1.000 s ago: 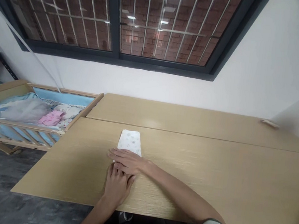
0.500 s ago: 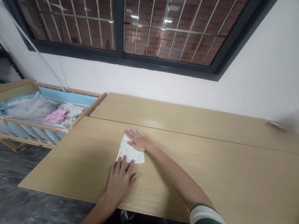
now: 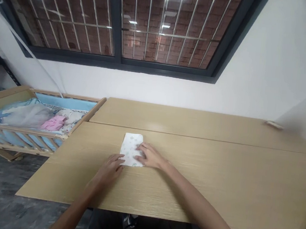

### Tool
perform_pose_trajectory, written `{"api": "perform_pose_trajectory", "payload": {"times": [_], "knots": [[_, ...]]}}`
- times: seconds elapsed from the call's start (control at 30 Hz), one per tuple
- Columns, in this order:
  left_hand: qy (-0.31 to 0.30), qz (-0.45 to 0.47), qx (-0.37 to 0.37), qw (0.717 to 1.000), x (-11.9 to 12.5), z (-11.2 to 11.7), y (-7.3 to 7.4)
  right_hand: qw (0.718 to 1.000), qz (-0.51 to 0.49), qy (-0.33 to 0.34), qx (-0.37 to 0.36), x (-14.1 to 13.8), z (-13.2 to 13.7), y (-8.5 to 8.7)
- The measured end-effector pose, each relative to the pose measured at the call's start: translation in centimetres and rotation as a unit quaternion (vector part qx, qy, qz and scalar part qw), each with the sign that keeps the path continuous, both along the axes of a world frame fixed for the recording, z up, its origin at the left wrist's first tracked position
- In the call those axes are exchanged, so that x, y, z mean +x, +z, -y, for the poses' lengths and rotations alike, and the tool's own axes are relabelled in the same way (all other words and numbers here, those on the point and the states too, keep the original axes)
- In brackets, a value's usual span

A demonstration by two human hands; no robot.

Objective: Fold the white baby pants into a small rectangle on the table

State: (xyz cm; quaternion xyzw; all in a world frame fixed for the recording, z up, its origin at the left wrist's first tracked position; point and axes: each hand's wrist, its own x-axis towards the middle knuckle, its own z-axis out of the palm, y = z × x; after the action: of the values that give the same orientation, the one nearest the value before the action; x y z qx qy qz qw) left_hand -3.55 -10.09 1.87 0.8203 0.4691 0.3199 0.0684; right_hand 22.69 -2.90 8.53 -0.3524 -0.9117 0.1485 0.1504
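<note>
A folded white cloth (image 3: pixel 130 148) with a small printed pattern lies flat on the wooden table, forming a neat rectangle. My left hand (image 3: pixel 111 167) is at its lower left corner, fingertips resting on the edge with the fingers stretched toward it. Over the cloth's right side is my right hand (image 3: pixel 150 155), its fingers slightly bent and the thumb held apart, the tips touching the cloth. Neither hand lifts it.
The pale wooden table (image 3: pixel 203 178) has a seam near its back. A wooden crib (image 3: pixel 33 142) with blue lining and bedding stands to the left. A small flat item (image 3: pixel 274 125) lies far right. Behind are a white wall and a barred window (image 3: pixel 114 64).
My right hand has drawn back from the cloth's top edge to its right side. My left hand has shifted left to the lower left corner. The cloth now looks narrower and squarer-edged.
</note>
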Motion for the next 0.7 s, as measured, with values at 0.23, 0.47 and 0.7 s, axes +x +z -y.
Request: {"api": "perform_pose_trajectory", "payload": {"times": [0.23,0.47,0.7], "knots": [[0.006,0.114,-0.104,0.988,0.4,-1.9,0.2,0.999,0.024,0.002,-0.022,1.7,4.1,-0.5],[0.005,0.167,-0.154,0.974,-1.1,-4.3,2.1,0.986,-0.085,-0.111,-0.091,0.7,2.0,-0.6],[0.057,0.258,-0.162,0.951,0.3,-7.1,2.1,0.965,-0.182,-0.176,-0.073,-0.1,-1.5,-1.4]]}}
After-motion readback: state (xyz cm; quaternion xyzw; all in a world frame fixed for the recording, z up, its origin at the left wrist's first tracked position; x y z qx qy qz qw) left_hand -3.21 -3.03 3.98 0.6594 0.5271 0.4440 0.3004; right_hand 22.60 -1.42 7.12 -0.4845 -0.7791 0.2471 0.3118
